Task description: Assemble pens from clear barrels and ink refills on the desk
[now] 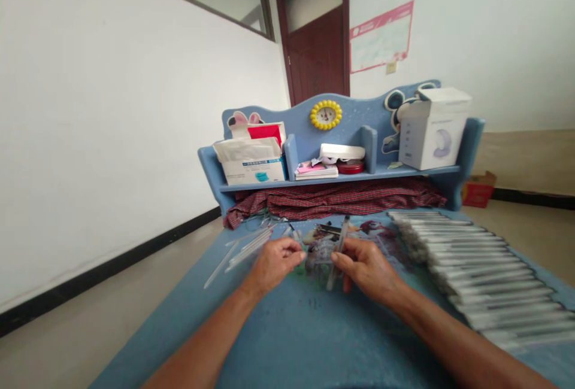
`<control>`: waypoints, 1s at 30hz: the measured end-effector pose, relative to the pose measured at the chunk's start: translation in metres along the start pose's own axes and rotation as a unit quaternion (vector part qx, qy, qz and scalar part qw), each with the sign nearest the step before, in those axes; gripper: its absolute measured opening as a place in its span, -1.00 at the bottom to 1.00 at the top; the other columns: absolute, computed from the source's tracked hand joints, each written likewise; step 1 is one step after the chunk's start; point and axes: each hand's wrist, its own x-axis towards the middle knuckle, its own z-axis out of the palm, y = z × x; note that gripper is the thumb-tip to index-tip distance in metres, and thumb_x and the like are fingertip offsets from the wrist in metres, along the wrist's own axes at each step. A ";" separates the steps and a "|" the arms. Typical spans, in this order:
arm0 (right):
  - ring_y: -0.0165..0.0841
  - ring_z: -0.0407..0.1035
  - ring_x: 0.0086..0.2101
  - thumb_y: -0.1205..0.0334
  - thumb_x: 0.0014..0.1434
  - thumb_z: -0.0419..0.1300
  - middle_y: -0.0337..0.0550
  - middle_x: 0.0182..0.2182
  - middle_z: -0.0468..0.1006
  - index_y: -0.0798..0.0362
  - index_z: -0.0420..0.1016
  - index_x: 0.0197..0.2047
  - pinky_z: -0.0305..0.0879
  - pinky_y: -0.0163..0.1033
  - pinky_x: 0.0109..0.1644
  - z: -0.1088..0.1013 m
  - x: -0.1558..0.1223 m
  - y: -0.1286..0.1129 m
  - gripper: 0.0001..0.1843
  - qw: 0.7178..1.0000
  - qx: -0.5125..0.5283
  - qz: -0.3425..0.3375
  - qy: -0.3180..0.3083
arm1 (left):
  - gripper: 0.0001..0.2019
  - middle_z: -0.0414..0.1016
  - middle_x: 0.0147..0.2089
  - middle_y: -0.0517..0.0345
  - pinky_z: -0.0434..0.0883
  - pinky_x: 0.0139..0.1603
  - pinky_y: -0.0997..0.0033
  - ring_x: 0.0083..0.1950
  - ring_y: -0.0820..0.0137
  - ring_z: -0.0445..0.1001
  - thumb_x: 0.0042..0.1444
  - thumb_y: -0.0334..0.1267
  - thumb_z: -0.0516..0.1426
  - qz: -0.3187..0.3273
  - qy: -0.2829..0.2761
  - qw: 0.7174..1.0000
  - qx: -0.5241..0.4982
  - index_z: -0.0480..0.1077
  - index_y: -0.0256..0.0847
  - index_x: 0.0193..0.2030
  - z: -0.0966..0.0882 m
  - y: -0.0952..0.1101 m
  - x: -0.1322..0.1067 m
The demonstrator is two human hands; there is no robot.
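Note:
My right hand (366, 266) pinches a clear-barrelled pen (342, 236) between thumb and fingers, tilted nearly upright with its dark end at the top. To its left, my left hand (278, 263) is closed, thumb and fingertips together; whatever is between them, if anything, is too small to make out. Just beyond the left hand lie thin clear tubes (245, 254) in a loose bunch, and small dark-tipped pieces (294, 232). A long row of similar pens (485, 269) lies side by side on the right of the blue table (278, 341).
A blue shelf (269, 187) borders the table's far side. It bears a mask box (254, 170), a white box (433, 131), papers (317, 172) and a round red tin (350, 166). Checked cloth (332, 197) is bundled beneath. A white wall (112, 108) stands left.

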 end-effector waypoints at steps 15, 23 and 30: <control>-0.55 0.15 -0.78 -0.05 0.06 0.08 -0.36 -0.68 0.29 0.08 0.28 -0.48 0.11 -0.42 -0.75 0.001 0.009 0.000 -0.65 0.999 0.030 0.035 0.007 | -0.74 0.32 -0.60 0.28 0.13 -0.60 0.58 -0.60 0.55 0.28 -0.15 -0.12 0.17 -0.049 -0.183 0.976 -0.110 0.35 -0.30 -0.41 0.013 0.023 -0.009; -0.37 0.39 -0.45 0.25 0.14 0.00 -0.17 -0.45 0.52 0.04 0.36 -0.23 0.14 -0.35 -0.41 -0.004 -0.008 -0.023 -0.84 0.858 -0.488 -0.144 0.070 | -0.84 0.27 -0.62 0.32 0.13 -0.58 0.56 -0.62 0.57 0.20 -0.16 -0.23 0.14 -0.052 -0.138 0.985 -0.094 0.36 -0.29 -0.45 0.011 0.021 -0.008; -0.35 0.40 -0.46 0.42 0.08 -0.01 -0.09 -0.38 0.52 0.09 0.30 -0.18 0.18 -0.34 -0.43 0.006 -0.013 -0.030 -0.79 0.744 -0.639 -0.176 -0.085 | -0.88 0.29 -0.62 0.28 0.09 -0.62 0.57 -0.64 0.58 0.18 -0.17 -0.27 0.12 -0.032 -0.187 0.979 -0.081 0.35 -0.30 -0.50 0.010 0.022 -0.009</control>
